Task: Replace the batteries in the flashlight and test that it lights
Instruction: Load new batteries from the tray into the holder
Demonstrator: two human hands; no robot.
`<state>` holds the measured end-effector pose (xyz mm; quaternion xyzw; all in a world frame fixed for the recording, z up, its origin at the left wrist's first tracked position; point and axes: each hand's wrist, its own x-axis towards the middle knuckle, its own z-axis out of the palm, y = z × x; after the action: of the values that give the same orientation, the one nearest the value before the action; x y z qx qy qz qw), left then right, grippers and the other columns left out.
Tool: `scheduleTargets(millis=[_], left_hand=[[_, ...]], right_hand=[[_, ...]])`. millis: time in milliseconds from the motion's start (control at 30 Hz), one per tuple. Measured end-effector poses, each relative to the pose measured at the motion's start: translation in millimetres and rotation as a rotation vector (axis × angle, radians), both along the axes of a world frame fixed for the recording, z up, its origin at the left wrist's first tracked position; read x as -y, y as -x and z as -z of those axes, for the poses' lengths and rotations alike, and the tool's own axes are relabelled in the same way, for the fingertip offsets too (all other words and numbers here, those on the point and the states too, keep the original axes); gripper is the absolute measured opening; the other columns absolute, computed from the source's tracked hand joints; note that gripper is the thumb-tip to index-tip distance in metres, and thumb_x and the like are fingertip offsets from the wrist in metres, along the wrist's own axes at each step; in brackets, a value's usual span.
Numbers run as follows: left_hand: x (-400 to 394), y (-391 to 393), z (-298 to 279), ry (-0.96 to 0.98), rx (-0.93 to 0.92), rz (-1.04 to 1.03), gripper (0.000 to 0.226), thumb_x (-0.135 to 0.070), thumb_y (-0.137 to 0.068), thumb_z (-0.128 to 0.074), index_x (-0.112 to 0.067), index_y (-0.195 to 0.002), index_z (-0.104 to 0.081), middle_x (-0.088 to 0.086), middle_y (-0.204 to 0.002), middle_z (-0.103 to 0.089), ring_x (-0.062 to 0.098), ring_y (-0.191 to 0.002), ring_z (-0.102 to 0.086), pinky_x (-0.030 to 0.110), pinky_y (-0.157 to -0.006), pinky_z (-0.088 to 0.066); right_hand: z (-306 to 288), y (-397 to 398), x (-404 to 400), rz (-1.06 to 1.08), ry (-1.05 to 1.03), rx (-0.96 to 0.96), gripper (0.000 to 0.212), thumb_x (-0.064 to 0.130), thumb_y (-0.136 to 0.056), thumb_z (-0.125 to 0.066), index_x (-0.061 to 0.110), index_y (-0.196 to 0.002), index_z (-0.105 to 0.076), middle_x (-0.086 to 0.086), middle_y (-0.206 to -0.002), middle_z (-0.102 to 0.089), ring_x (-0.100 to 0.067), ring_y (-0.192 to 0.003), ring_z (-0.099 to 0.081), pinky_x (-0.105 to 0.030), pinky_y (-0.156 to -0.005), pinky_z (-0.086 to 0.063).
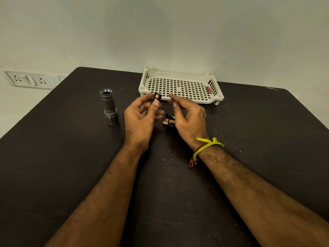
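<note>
A grey metal flashlight body [109,106] stands upright on the dark table [71,157], its open end up, left of my hands. My left hand [140,120] pinches a small black and copper battery holder [157,97] between thumb and fingers, raised above the table. My right hand [188,118] hovers just right of it with fingers loosely curled and nothing in them. Under the right hand lie loose black and copper batteries [168,121] on the table, partly hidden by the palm.
A white perforated plastic tray [179,100] sits at the table's far edge behind my hands, with a small reddish cylinder [208,89] at its right side. A wall socket panel [30,80] is at the far left.
</note>
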<state>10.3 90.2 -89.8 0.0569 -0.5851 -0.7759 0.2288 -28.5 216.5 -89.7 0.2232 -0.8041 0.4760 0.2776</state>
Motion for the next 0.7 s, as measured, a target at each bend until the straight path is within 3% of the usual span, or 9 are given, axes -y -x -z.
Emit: scheduleTargets(millis=[100, 233, 367, 500, 700], left_hand=[[0, 1, -2, -0.019, -0.026, -0.018, 0.030, -0.006, -0.096, -0.064, -0.011, -0.125, -0.059, 0.000, -0.099, -0.072, 0.021, -0.077, -0.073, 0.026, -0.070, -0.062], [-2, 3, 3, 0.055, -0.026, 0.007, 0.036, -0.008, -0.094, -0.067, -0.012, -0.129, -0.059, 0.008, -0.108, -0.067, 0.024, -0.082, -0.076, 0.030, -0.076, -0.062], [0, 6, 8, 0.088, -0.027, -0.014, 0.037, -0.011, -0.094, -0.068, -0.013, -0.131, -0.061, 0.009, -0.105, -0.065, 0.027, -0.081, -0.077, 0.032, -0.075, -0.062], [0, 7, 8, 0.063, -0.004, -0.014, 0.035, -0.008, -0.097, -0.064, -0.015, -0.131, -0.060, 0.005, -0.101, -0.065, 0.023, -0.078, -0.076, 0.027, -0.070, -0.062], [3, 7, 5, 0.013, -0.014, -0.017, 0.036, -0.004, -0.101, -0.054, -0.017, -0.134, -0.057, 0.012, -0.095, -0.067, 0.017, -0.075, -0.074, 0.023, -0.062, -0.059]], right_hand=[[-2, 1, -3, 0.109, -0.041, -0.022, 0.025, 0.002, -0.093, -0.062, 0.002, -0.115, -0.073, -0.010, -0.109, -0.076, -0.016, -0.102, -0.070, -0.013, -0.095, -0.049], [-13, 7, -7, 0.238, -0.144, 0.062, 0.029, 0.006, -0.091, -0.062, 0.003, -0.119, -0.071, -0.013, -0.115, -0.074, -0.026, -0.110, -0.068, -0.038, -0.101, -0.053], [-39, 34, -12, 0.395, -0.435, 0.272, 0.031, 0.016, -0.097, -0.056, 0.000, -0.122, -0.065, -0.018, -0.126, -0.066, -0.035, -0.124, -0.056, -0.038, -0.105, -0.041], [-58, 84, -15, 0.471, -0.629, 0.423, 0.025, 0.009, -0.092, -0.055, -0.001, -0.114, -0.063, -0.022, -0.124, -0.063, -0.041, -0.117, -0.060, -0.040, -0.094, -0.051], [-53, 128, -16, 0.551, -0.814, 0.487, 0.029, 0.010, -0.092, -0.055, 0.000, -0.118, -0.065, -0.023, -0.127, -0.063, -0.042, -0.117, -0.062, -0.046, -0.095, -0.053]])
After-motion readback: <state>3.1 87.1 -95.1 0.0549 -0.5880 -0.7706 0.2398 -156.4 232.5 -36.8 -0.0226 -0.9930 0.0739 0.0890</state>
